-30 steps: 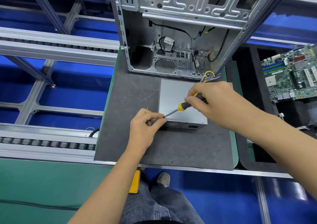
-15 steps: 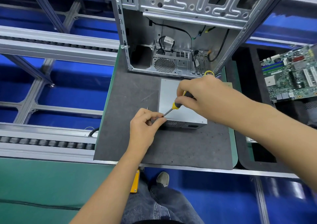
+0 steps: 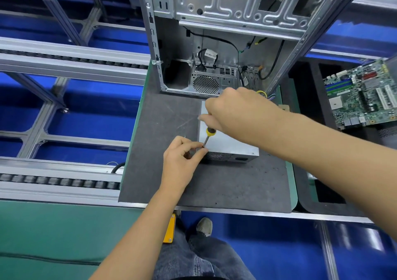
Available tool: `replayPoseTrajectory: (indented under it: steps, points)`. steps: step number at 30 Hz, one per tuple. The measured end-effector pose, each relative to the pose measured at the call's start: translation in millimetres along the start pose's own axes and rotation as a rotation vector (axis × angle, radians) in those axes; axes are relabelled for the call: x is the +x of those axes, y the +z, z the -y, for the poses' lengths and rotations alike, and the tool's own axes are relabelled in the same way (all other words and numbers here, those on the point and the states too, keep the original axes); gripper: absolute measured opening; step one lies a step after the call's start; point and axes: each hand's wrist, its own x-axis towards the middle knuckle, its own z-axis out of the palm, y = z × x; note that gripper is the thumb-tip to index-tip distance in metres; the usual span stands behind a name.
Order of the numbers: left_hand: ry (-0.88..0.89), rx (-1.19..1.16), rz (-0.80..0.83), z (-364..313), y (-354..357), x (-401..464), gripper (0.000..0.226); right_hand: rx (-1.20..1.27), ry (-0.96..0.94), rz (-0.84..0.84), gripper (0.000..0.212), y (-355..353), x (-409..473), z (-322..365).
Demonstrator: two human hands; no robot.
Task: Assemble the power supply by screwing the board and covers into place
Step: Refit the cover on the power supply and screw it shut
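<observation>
— Where is the power supply (image 3: 227, 142)?

— Centre of the frame, on the grey mat (image 3: 163, 116). Your right hand (image 3: 234, 112) is wrapped round the screwdriver (image 3: 208, 134); your left hand (image 3: 182, 161) pinches at its tip, by the box's near-left corner.

— How will it handle?

— Likely a rigid, heavy box with slick metal. Brace it by the edges; any screw there is too small to see.

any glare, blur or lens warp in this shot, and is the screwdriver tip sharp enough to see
Head view: straight conveyor rails bow from wide-angle warp; the floor at lower right shows streaked glare; the right hand is slightly soft; the screwdriver tip is hidden by the left hand at the power supply corner.
</observation>
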Motion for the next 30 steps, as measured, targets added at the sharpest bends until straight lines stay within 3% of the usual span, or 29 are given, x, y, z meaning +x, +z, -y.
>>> replayPoseTrajectory:
  steps: [2,5,7,12,14,17,22,25,27,30]
  points:
    - [0.031,0.021,0.011,1,0,2,0.012,0.062,0.054,0.05,0.048,-2,-2,0]
    - [0.061,0.033,0.039,4,-2,5,0.01,0.257,-0.033,0.196,0.024,-3,-3,-4]
    - [0.063,0.049,0.061,6,-3,6,0.011,0.198,-0.081,0.182,0.013,-4,-4,-3]
    - [0.091,-0.053,0.018,-17,-7,16,0.03,-0.1,-0.031,0.025,0.025,-7,-2,16]
    - [0.148,-0.153,0.006,-37,-8,23,0.026,-0.055,0.03,0.051,0.019,-7,0,19]
    - [0.13,-0.188,0.048,-47,-10,28,0.02,0.125,-0.005,0.192,0.034,-13,2,10]
    - [0.151,-0.231,0.245,-38,-21,33,0.032,-0.05,-0.093,0.052,0.014,-22,5,1]
    - [0.11,-0.31,0.146,-48,-13,35,0.034,-0.11,0.0,0.042,0.012,-21,4,8]
    - [0.081,-0.308,0.111,-50,-12,33,0.024,-0.038,0.033,0.076,0.008,-19,2,6]
    - [0.052,-0.289,0.261,-48,-22,35,0.01,0.066,-0.092,0.069,0.015,-14,-1,0]
